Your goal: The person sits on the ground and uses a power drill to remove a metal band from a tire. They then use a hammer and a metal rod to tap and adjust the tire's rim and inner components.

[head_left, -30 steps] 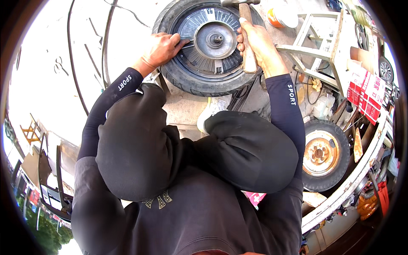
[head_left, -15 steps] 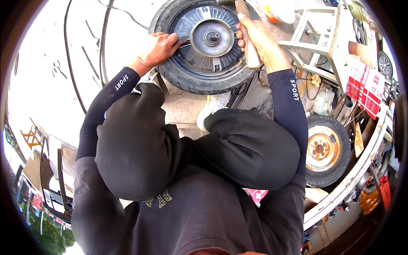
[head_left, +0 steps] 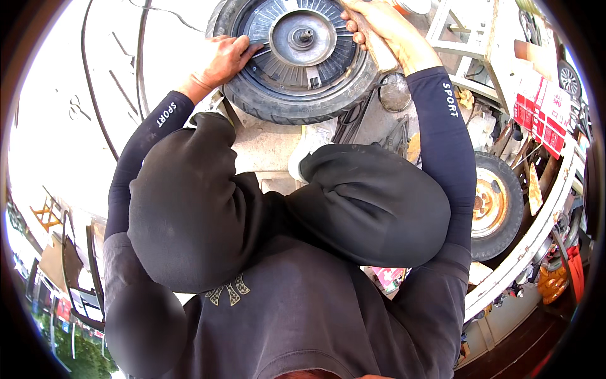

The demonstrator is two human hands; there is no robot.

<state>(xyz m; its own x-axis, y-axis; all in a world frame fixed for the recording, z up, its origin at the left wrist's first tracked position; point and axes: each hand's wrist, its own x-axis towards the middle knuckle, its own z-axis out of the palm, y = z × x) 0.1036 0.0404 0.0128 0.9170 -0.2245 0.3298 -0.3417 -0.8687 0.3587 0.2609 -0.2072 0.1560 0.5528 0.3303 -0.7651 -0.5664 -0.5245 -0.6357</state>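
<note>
A black tyre (head_left: 284, 108) with a motor hub (head_left: 319, 60) lies flat in front of me, a round plate and threaded axle at its middle. My left hand (head_left: 224, 60) is at the hub's left edge, fingers closed on a thin metal bar (head_left: 256, 50) laid on the hub face. At the upper right, my right hand (head_left: 394, 35) grips the wooden handle (head_left: 380, 55) of a hammer, whose head is out of view. My knees are below the tyre.
A pale metal frame (head_left: 486, 50), a red-and-white box (head_left: 543, 114) and a spare wheel (head_left: 492, 208) with a rusty rim are on the right among scrap. Dark cables (head_left: 91, 95) lie on the left; a wooden folding stool (head_left: 47, 208) is farther back.
The view has shifted, so the wheel sits higher and further left. My right hand with the hammer has moved rightward from the hub; my left hand stays on the bar.
</note>
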